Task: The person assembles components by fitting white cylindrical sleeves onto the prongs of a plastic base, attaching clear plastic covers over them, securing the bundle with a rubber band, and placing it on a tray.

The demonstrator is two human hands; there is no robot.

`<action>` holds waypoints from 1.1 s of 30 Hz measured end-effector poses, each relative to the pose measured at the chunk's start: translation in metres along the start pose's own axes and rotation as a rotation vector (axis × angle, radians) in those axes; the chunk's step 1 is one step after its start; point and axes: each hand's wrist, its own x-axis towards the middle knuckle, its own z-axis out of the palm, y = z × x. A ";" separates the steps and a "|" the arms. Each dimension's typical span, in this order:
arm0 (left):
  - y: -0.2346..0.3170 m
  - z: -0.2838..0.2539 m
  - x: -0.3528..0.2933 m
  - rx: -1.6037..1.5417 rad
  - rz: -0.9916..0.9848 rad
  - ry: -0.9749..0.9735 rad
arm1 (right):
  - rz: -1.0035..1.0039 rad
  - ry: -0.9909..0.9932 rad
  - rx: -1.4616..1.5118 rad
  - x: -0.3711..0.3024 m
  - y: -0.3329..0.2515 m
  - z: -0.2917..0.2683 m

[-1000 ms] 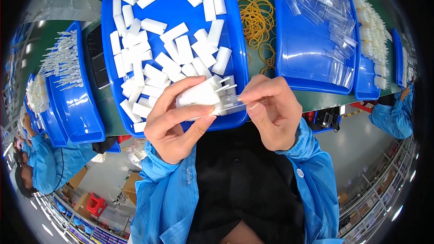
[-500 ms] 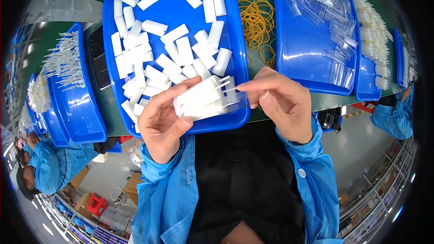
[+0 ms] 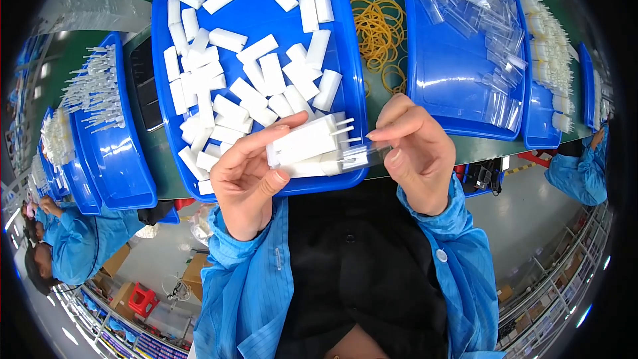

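My left hand [image 3: 251, 176] is closed around a small stack of white blocks [image 3: 307, 143], held over the near edge of a blue tray [image 3: 359, 93]. Thin white pins [image 3: 344, 126] stick out from the right end of the stack. A clear plastic sleeve [image 3: 372, 155], blurred and hard to make out, spans from the stack's lower right end to my right hand [image 3: 420, 153]. The right thumb and fingers are curled about the sleeve's outer end. Many loose white blocks [image 3: 271, 73] lie in the tray.
Yellow rubber bands [image 3: 379, 33] lie beside the tray on the green table. A blue tray on the right [image 3: 432, 110] holds clear sleeves [image 3: 505, 60]. Further trays hold white pinned pieces [image 3: 548, 46] and thin white sticks [image 3: 96, 90]. Co-workers in blue sit at both sides.
The stack in my left hand has shifted slightly right. My right fingers have drawn back from the pins, and the clear sleeve now extends farther right from the stack.
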 end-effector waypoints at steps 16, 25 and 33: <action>0.001 0.002 -0.005 0.135 0.091 -0.102 | 0.200 -0.027 0.143 0.000 -0.006 -0.008; 0.002 0.003 -0.004 0.198 0.093 -0.099 | 0.018 -0.069 -0.008 0.001 -0.006 -0.007; 0.004 0.005 -0.003 0.169 0.009 -0.178 | 0.026 -0.135 -0.089 0.006 -0.009 -0.008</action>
